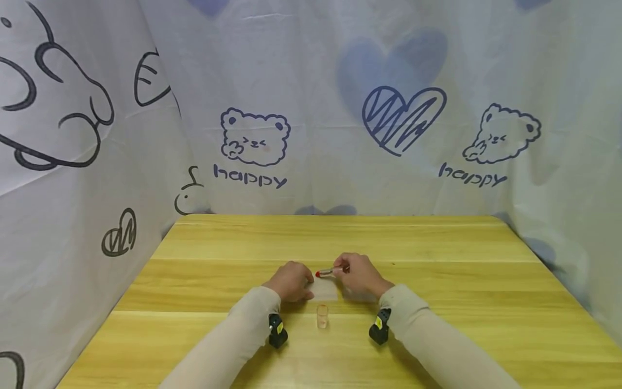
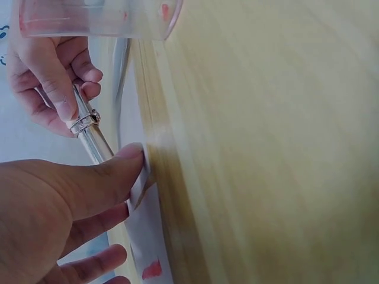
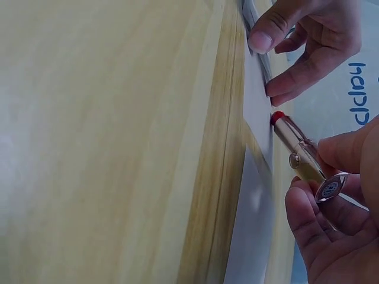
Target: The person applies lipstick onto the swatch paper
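Note:
My right hand holds a lipstick in a shiny metallic tube between thumb and fingers. Its red tip points left, close above a white paper strip; whether it touches the paper I cannot tell. At the strip's left side lies my left hand, with the thumb and fingertips resting on the paper, spread apart. A red mark shows on white paper beneath the left fingers in the left wrist view. Nearer to me stands a clear pinkish cap, smeared red inside.
Another white paper piece lies beside the strip, partly below my right hand. All of this is on a wood-grain table. Behind it hangs a pale curtain with cartoon drawings.

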Demonstrator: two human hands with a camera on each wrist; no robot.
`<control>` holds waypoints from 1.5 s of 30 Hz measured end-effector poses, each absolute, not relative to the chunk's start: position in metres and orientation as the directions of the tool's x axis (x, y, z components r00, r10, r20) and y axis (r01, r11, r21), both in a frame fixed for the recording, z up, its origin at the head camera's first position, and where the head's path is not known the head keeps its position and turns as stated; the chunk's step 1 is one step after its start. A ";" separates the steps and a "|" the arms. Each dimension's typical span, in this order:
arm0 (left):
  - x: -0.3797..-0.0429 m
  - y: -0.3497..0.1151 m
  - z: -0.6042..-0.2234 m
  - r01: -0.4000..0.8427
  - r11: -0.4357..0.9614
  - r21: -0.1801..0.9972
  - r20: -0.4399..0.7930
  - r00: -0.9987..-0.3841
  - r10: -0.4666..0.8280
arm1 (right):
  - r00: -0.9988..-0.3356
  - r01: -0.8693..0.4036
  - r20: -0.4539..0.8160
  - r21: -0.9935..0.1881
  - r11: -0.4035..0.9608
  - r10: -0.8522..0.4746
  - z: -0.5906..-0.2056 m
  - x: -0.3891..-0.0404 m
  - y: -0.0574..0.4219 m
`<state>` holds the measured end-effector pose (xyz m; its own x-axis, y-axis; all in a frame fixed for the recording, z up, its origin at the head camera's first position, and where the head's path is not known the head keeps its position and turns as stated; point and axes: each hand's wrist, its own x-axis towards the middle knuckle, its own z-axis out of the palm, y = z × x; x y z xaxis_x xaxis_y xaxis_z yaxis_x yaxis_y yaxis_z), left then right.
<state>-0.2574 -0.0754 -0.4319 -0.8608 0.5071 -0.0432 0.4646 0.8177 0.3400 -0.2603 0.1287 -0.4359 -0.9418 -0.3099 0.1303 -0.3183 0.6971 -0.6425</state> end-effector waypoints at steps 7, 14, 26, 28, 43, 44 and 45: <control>-0.257 -0.075 -0.430 0.459 0.821 0.339 -0.060 -0.860 0.506 | -0.943 -0.310 0.117 -0.643 0.700 -0.310 -0.435 -0.258 0.129; -0.257 -0.075 -0.429 0.462 0.820 0.337 -0.060 -0.859 0.509 | -0.937 -0.327 0.121 -0.637 0.698 -0.328 -0.436 -0.259 0.130; -0.257 -0.076 -0.429 0.472 0.813 0.342 -0.049 -0.855 0.517 | -0.932 -0.332 0.107 -0.640 0.693 -0.347 -0.432 -0.258 0.130; -0.257 -0.077 -0.429 0.475 0.811 0.341 -0.048 -0.853 0.520 | -0.930 -0.336 0.106 -0.632 0.699 -0.352 -0.432 -0.258 0.130; -0.258 -0.076 -0.429 0.459 0.818 0.346 -0.069 -0.857 0.510 | -0.927 -0.328 0.073 -0.633 0.701 -0.368 -0.431 -0.257 0.133; -0.258 -0.076 -0.430 0.456 0.820 0.347 -0.071 -0.859 0.507 | -0.926 -0.331 0.073 -0.631 0.701 -0.371 -0.431 -0.257 0.133; -0.258 -0.075 -0.430 0.451 0.821 0.350 -0.073 -0.860 0.504 | -0.924 -0.335 0.074 -0.629 0.701 -0.375 -0.432 -0.257 0.133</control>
